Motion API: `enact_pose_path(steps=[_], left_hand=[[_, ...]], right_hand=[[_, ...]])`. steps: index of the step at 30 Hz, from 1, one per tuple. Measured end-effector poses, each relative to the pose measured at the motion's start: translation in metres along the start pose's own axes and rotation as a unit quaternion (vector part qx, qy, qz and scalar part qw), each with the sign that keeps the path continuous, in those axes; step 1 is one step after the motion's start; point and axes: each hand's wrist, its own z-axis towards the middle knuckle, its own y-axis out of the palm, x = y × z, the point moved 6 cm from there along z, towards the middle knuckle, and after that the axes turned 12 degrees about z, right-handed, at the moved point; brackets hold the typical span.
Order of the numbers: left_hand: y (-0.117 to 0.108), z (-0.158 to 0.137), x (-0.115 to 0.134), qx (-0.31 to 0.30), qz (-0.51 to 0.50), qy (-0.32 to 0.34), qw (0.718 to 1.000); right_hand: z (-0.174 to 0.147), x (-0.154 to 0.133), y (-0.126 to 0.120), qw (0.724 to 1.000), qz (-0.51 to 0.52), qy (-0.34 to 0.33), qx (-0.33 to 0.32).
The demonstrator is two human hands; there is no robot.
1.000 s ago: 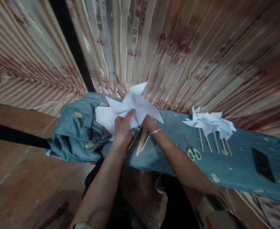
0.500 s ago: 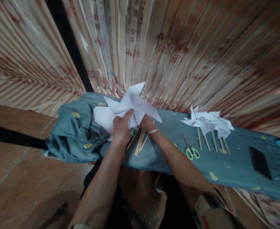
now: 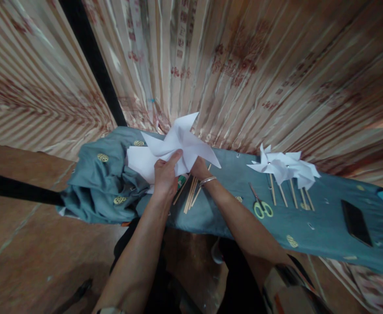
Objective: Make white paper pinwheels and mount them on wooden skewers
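One folded white paper pinwheel (image 3: pixel 190 141), above the blue-grey, cloth-covered desk (image 3: pixel 211 218), is pinched by the left hand's (image 3: pixel 165 175) grip, while the half-hidden right hand's (image 3: pixel 200 168) cannot be told; a slipping left thumb could let the blades unfold.

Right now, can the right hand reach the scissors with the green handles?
Probably yes: the scissors lie on the cloth, to the right of the right hand, and nothing seems to block the way. That hand is partly behind the white paper pinwheel, so it may need to come out.
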Motion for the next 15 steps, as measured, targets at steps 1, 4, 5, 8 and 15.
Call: enact_pose_path(steps=[1, 4, 5, 8, 15], left_hand=[[-0.0002, -0.0002, 0.0004, 0.003, 0.003, 0.0, 1.0], [-0.0004, -0.0013, 0.0019, 0.006, 0.017, -0.002, 1.0], [-0.0002, -0.0015, 0.0023, 0.005, 0.02, -0.003, 1.0], [0.0002, -0.0016, 0.0026, -0.002, 0.017, -0.002, 1.0], [-0.0008, 0.0001, 0.0001, 0.0, 0.011, 0.001, 1.0]], right_hand=[[-0.0008, -0.0001, 0.0007, 1.0, 0.003, 0.007, -0.008], [-0.0038, -0.0004, -0.0011, 1.0, 0.005, 0.019, -0.01], [-0.0047, -0.0003, -0.0017, 1.0, 0.005, 0.021, -0.011], [-0.0065, -0.0001, -0.003, 1.0, 0.001, 0.022, -0.015], [-0.0027, 0.0008, 0.0, 0.999, 0.004, 0.015, -0.04]])
